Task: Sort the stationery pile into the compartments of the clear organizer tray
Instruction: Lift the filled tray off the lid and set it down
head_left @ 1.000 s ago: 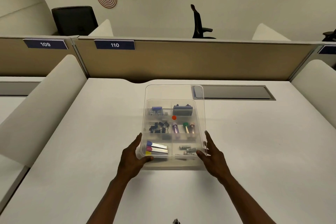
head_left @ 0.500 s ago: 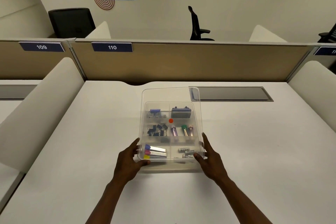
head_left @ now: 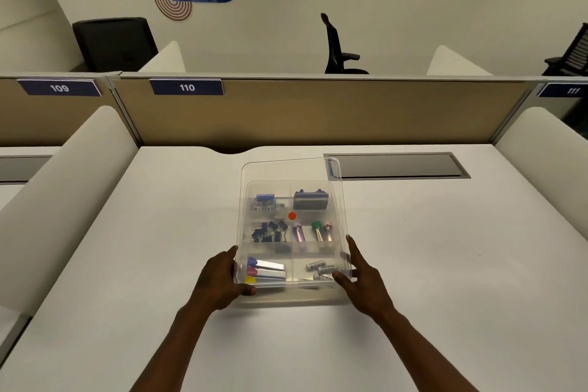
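We hold the tray, lifted at its near end off the worktop, left hand and right hand fingers clasping the near corners; keep it level so sorted items stay in their compartments.

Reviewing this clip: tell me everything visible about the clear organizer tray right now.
The clear organizer tray looks like transparent plastic with rounded corners and tall walls, split into six compartments, two across and three deep. Each holds sorted stationery, including black binder clips in the middle left. A small red dot sits near its centre. It lies on or just above the white desk; I cannot tell which. The left hand and right hand grip its near corners.
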Action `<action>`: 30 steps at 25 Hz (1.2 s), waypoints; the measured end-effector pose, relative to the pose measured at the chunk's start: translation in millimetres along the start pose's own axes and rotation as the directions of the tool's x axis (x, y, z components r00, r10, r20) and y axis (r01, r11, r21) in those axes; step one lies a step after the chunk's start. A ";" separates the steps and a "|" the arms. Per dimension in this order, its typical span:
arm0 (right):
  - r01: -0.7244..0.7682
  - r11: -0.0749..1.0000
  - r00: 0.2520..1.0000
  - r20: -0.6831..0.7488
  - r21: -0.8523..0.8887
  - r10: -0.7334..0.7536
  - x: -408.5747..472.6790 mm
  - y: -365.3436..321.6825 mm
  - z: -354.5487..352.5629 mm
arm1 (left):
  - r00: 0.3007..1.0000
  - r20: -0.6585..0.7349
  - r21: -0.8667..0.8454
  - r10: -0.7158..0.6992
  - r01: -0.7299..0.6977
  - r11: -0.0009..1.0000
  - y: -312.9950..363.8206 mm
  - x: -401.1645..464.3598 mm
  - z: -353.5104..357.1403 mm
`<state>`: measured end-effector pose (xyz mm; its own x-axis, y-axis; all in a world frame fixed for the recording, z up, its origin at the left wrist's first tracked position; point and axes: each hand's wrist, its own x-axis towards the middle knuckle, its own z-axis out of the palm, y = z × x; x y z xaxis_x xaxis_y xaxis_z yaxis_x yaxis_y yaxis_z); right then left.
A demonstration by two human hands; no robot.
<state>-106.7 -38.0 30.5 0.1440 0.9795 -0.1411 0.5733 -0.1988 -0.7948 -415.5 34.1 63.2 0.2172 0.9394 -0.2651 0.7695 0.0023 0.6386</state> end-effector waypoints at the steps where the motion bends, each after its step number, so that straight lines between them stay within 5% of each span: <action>1: -0.008 1.000 1.000 0.004 -0.011 0.008 1.6 0.3 -1.1 | 1.000 0.006 0.008 0.000 0.000 1.000 -0.2 1.2 -0.5; 11: 0.010 0.999 0.999 0.033 -0.039 -0.008 7.5 -2.9 -4.8 | 0.994 0.051 0.138 -0.099 0.092 0.986 -14.4 13.3 -0.2; 30: -0.110 0.990 0.976 0.180 -0.086 0.124 26.1 -2.9 -17.4 | 0.981 0.153 0.079 -0.120 0.109 0.991 -19.5 24.0 -3.2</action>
<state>-90.6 -12.4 39.4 0.0670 0.9371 -0.3427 0.6215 -0.3079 -0.7204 -427.2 57.6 46.7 0.2123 0.8687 -0.4476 0.8337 0.0779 0.5466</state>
